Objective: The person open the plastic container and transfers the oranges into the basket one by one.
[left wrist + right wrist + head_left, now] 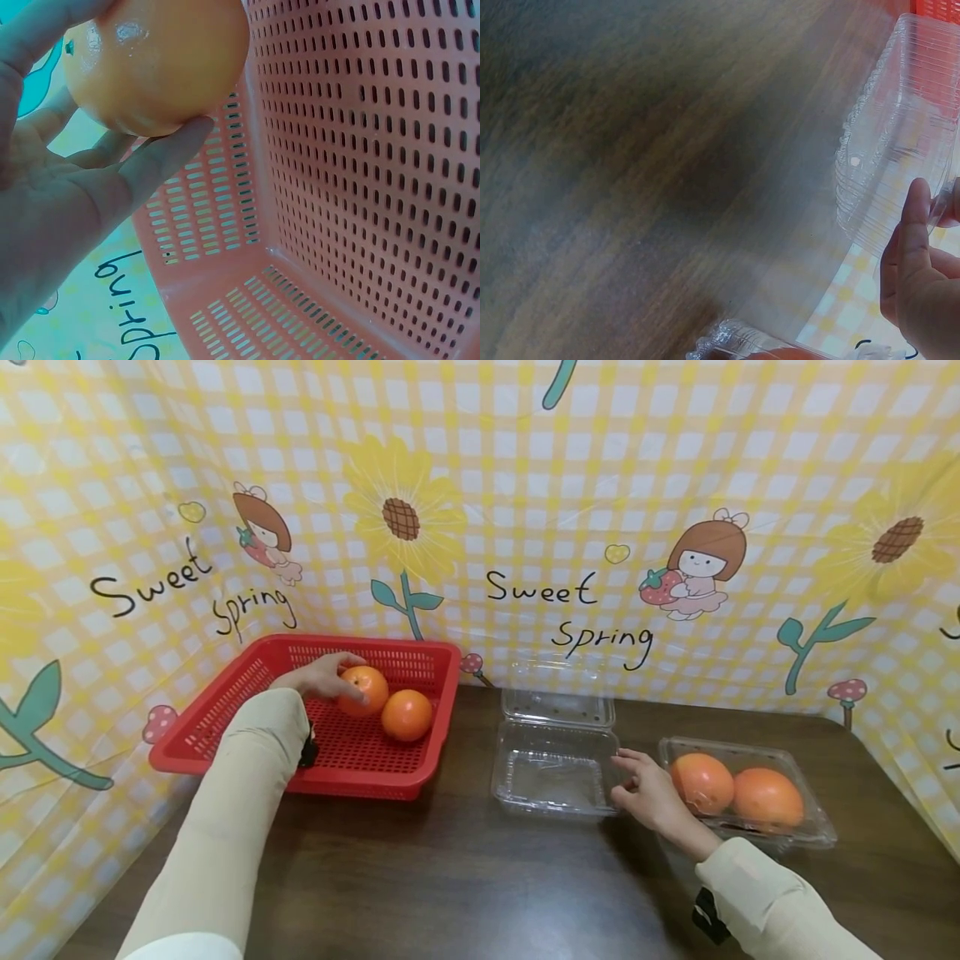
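Note:
My left hand (pixel 324 678) grips an orange (pixel 364 690), thumb and fingers spread around its sides, inside the red basket (pixel 442 727). In the left wrist view that orange (pixel 161 64) shows its green stem end, and its top is cut off by the frame. Beside it in the basket lies a second orange (pixel 407 716). At the right side of an open clear plastic container (pixel 557 768), my right hand (pixel 651 793) pinches the rim between thumb and fingers. The container's lid (pixel 558 706) is folded back toward the wall, and nothing lies in the base.
To the right of my right hand stands a closed clear container (pixel 817 827) with two oranges (pixel 768 798) in it. A yellow checked cloth (pixel 480 510) hangs behind and at the sides of the brown table (pixel 420 877). The basket's slotted walls (pixel 367 150) rise around my left hand.

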`<action>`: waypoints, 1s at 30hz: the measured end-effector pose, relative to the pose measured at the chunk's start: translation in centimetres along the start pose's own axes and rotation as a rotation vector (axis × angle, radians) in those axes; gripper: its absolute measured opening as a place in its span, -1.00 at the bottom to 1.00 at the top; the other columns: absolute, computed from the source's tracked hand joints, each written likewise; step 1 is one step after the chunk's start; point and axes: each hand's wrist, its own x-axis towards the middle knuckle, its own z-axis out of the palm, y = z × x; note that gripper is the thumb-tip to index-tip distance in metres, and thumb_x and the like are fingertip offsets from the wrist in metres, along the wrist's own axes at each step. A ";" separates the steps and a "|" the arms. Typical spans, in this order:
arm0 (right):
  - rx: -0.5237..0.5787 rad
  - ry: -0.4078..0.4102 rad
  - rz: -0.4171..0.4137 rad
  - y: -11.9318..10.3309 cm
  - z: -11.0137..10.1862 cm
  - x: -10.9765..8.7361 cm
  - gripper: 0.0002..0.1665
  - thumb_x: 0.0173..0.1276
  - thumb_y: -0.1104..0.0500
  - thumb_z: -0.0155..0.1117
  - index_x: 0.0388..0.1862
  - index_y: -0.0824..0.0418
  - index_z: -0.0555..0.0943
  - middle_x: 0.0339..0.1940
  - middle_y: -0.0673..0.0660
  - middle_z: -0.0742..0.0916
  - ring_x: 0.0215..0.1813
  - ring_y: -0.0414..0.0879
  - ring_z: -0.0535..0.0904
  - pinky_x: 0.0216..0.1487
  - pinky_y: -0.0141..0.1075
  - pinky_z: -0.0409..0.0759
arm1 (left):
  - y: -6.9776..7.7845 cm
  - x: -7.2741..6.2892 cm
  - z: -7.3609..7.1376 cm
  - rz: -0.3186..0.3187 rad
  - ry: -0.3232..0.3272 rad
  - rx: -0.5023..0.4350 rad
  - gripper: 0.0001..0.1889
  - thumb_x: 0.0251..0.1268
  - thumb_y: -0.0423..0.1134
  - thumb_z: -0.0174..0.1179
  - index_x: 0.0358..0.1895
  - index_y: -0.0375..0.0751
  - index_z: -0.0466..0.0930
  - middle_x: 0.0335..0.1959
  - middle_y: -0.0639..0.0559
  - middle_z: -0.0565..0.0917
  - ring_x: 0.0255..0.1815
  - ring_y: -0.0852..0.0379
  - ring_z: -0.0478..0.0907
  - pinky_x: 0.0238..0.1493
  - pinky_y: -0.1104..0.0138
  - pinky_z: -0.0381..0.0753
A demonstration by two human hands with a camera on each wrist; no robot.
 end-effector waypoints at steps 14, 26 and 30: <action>-0.005 0.005 0.002 0.0 0.1 0.1 -0.49 -0.10 0.44 0.14 -0.05 0.56 0.46 0.06 0.42 0.46 -0.39 -0.03 0.59 -0.47 -0.39 0.47 | 0.3 -0.3 -0.2 -0.012 0.025 -0.019 -0.32 0.12 -0.25 0.18 0.26 -0.37 0.06 0.22 -0.44 0.12 0.17 -0.30 0.17 0.04 -0.01 0.34; -0.020 0.001 -0.001 0.0 0.2 0.1 -0.49 -0.08 0.44 0.14 -0.04 0.56 0.46 0.07 0.42 0.45 -0.39 -0.05 0.58 -0.46 -0.39 0.47 | 0.6 -0.9 -0.6 0.093 0.153 0.002 -0.31 0.05 -0.05 0.23 0.18 -0.37 0.20 0.13 -0.44 0.25 0.13 -0.30 0.20 0.06 -0.04 0.27; -0.022 0.005 -0.001 0.1 0.2 0.1 -0.49 -0.09 0.44 0.14 -0.05 0.55 0.46 0.07 0.41 0.46 -0.39 -0.06 0.58 -0.46 -0.38 0.48 | 1.2 -1.1 -0.5 0.089 0.179 -0.030 -0.35 0.08 -0.13 0.21 0.20 -0.36 0.20 0.17 -0.42 0.23 0.18 -0.29 0.16 0.12 -0.05 0.19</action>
